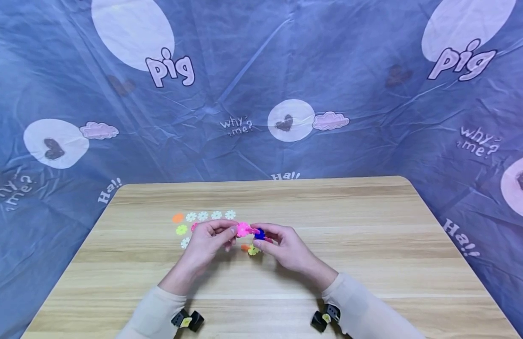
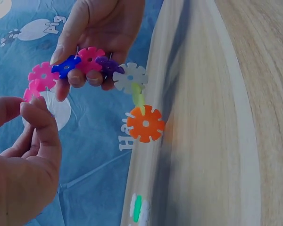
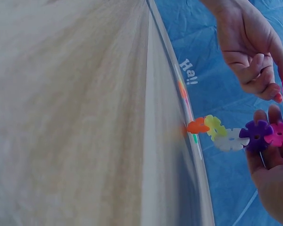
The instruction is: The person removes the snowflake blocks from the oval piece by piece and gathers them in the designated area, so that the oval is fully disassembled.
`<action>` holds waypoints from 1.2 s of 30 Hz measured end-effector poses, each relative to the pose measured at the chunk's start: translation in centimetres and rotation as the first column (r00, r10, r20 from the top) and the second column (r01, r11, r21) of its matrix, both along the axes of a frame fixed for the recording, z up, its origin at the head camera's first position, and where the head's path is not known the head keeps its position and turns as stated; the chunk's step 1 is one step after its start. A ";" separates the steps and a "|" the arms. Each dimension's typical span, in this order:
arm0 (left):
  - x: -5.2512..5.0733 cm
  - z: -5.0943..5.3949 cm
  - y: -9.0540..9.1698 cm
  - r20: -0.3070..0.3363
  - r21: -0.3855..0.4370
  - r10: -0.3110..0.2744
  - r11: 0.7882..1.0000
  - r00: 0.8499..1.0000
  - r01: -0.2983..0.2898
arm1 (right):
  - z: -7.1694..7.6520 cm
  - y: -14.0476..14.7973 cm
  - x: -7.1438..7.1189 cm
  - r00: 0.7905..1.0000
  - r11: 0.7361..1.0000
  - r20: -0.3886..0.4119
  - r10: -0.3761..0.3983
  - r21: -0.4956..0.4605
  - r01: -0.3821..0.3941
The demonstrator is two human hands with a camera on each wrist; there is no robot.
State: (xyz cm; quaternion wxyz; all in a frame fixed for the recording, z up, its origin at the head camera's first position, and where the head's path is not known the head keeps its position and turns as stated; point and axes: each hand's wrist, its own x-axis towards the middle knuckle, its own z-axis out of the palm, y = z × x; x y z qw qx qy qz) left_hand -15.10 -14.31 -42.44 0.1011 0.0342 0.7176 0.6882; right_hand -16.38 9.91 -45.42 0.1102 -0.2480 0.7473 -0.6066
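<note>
Both hands hold a linked chain of notched plastic snowflake discs above the table. The left hand (image 1: 211, 241) pinches a pink snowflake disc (image 1: 243, 230) at one end, between thumb and fingertips. Farther along, the right hand (image 1: 290, 246) grips the chain at the blue snowflake disc (image 2: 66, 67), thumb on top and fingers beneath. Past it come another pink disc (image 3: 279, 135), a purple disc (image 3: 257, 135), a white disc (image 2: 131, 78), a yellow disc (image 3: 214, 126) and an orange disc (image 2: 145, 124), which hang free. In the head view the right hand hides part of the chain.
Loose discs lie in rows on the wooden table (image 1: 371, 226), left of centre: an orange disc (image 1: 178, 218), several white discs (image 1: 216, 215) and a yellow disc (image 1: 181, 230). The left hand covers some of them. A blue printed cloth (image 1: 253, 70) hangs behind the table.
</note>
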 end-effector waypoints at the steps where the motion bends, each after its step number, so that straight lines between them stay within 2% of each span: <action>1: 0.0 0.0 0.0 0.000 -0.004 -0.005 1.000 1.000 0.005 | 0.0 0.0 0.0 1.000 1.000 0.000 0.003 0.001 -0.003; 10: 0.1 0.0 0.5 -0.005 -0.022 -0.029 0.999 1.000 0.029 | 0.1 -0.2 -0.1 1.000 1.000 0.003 0.027 0.007 -0.027; 19: 0.2 0.2 0.5 0.046 0.007 -0.043 0.999 0.998 0.043 | 0.2 0.0 0.0 0.998 0.998 0.007 0.062 0.001 -0.062; 28: 0.5 0.4 0.8 0.056 -0.020 0.000 1.000 0.998 0.001 | 0.3 0.0 -0.1 0.996 0.996 0.029 0.084 0.010 -0.085; 36: 0.5 0.5 0.9 0.063 -0.056 -0.008 0.998 0.998 0.012 | 0.3 0.0 -0.1 0.996 0.995 0.008 0.093 0.031 -0.093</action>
